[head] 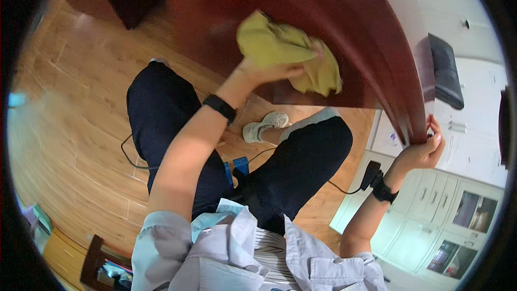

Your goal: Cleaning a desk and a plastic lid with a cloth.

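Observation:
My left hand [278,68] holds a crumpled yellow cloth [274,44] against the dark red wooden side panel [202,20] of a desk. Part of the cloth hangs past the fingers, and the hand is slightly blurred. Over at the right, my right hand [422,151] grips the end of the desk's moulded top edge [387,68], its fingers curled around onto the upper side. Each wrist wears a black band; on the right one sits a black box-shaped device [370,174] with a cable.
My bent knees [161,97] are below the panel, above a wood-plank floor [80,129]. Cables run near my legs. White cabinets [424,210] stand at the right, near a black padded object [446,72]. A dark wooden unit [91,264] holding items stands lower left.

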The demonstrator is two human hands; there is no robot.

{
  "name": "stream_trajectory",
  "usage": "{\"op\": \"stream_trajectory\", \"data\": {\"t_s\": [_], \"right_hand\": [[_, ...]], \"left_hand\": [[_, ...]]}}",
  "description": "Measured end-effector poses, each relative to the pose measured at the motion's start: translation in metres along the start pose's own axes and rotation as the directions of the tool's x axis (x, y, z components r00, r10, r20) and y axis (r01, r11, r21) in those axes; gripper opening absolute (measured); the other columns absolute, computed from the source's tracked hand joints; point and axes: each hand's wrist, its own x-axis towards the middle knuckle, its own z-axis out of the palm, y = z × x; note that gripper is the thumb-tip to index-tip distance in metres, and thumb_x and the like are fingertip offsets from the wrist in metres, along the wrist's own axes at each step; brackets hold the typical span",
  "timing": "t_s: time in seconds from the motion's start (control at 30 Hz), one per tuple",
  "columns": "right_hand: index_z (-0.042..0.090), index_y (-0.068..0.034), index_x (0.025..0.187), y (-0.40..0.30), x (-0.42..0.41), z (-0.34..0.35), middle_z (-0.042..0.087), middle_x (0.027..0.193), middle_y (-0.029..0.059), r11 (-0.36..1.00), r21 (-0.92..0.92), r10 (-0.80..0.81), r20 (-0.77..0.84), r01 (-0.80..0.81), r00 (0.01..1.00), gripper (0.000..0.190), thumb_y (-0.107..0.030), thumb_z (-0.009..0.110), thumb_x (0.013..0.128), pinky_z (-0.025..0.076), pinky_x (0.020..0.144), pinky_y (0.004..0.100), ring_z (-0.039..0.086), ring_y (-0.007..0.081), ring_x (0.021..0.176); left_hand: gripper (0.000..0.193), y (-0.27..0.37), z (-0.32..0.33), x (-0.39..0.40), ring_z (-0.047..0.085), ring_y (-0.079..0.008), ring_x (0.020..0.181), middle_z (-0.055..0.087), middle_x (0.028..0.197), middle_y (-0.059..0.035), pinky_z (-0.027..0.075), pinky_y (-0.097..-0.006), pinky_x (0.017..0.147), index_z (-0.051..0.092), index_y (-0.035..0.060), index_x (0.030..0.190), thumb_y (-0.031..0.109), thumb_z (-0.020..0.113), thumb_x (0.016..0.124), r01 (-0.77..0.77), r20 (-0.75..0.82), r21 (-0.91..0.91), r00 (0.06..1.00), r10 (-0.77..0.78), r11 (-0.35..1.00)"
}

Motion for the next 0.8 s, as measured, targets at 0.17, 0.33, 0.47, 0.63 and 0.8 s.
{"op": "stream_trajectory", "data": {"t_s": [0.17, 0.33, 0.47, 0.63, 0.8], "right_hand": [[0.059, 0.008, 0.080, -0.007, 0.001, 0.005, 0.066, 0.091, 0.0192, 0.999, -0.012, 0.034, -0.023, -0.035, 0.999, 0.028, -0.009, 0.039, 0.090, 0.049, 0.077, 0.0321, 0.062, 0.0219, 0.083], [0.061, 0.007, 0.079, 0.000, 0.004, 0.005, 0.068, 0.087, 0.0169, 0.997, 0.054, -0.047, -0.041, 0.050, 0.998, 0.025, -0.008, 0.042, 0.088, 0.049, 0.075, 0.0304, 0.063, 0.0197, 0.079], [0.061, 0.006, 0.077, -0.001, 0.008, 0.002, 0.069, 0.084, 0.0137, 0.994, -0.048, -0.104, -0.038, 0.102, 0.994, 0.022, -0.007, 0.045, 0.086, 0.049, 0.073, 0.0275, 0.062, 0.0169, 0.076], [0.063, 0.001, 0.074, 0.005, 0.005, -0.005, 0.070, 0.081, 0.0089, 0.989, -0.057, -0.136, -0.041, 0.134, 0.990, 0.018, -0.007, 0.049, 0.083, 0.045, 0.062, 0.0230, 0.059, 0.0125, 0.067], [0.063, 0.000, 0.072, 0.002, 0.008, -0.007, 0.070, 0.080, 0.0074, 0.981, -0.082, -0.179, -0.024, 0.176, 0.984, 0.015, -0.006, 0.051, 0.080, 0.045, 0.063, 0.0247, 0.058, 0.0144, 0.065]], "left_hand": [[0.079, -0.025, -0.026, 0.018, 0.023, -0.0470, 0.130, 0.030, 0.139, -0.0285, 0.009, -0.0619, 0.106, 0.034, 0.0017, 0.136, 0.055, 0.049, 0.080, 0.551, -0.658, 0.141, 0.672, -0.338, 0.822], [0.068, 0.048, 0.033, 0.046, 0.024, -0.0455, 0.129, 0.033, 0.138, -0.0264, 0.006, -0.0676, 0.102, 0.035, 0.0015, 0.135, 0.044, 0.050, 0.084, 0.385, -0.826, 0.151, 0.555, -0.098, 0.910], [0.062, 0.006, 0.039, 0.010, 0.032, -0.0385, 0.127, 0.038, 0.136, -0.0199, 0.021, -0.0571, 0.105, 0.040, 0.0034, 0.132, 0.043, 0.051, 0.086, -0.131, -0.306, 0.236, 0.931, 0.201, 0.963], [0.061, -0.002, 0.010, 0.024, 0.036, -0.0333, 0.125, 0.040, 0.135, -0.0170, 0.028, -0.0490, 0.105, 0.041, 0.0040, 0.131, 0.046, 0.047, 0.088, 0.078, -0.344, -0.669, 0.849, -0.401, 0.739], [0.060, 0.045, 0.030, -0.004, 0.038, -0.0308, 0.124, 0.041, 0.134, -0.0162, 0.029, -0.0456, 0.104, 0.040, 0.0036, 0.132, 0.047, 0.042, 0.090, -0.002, -0.407, -0.858, 0.614, -0.677, 0.513]]}}
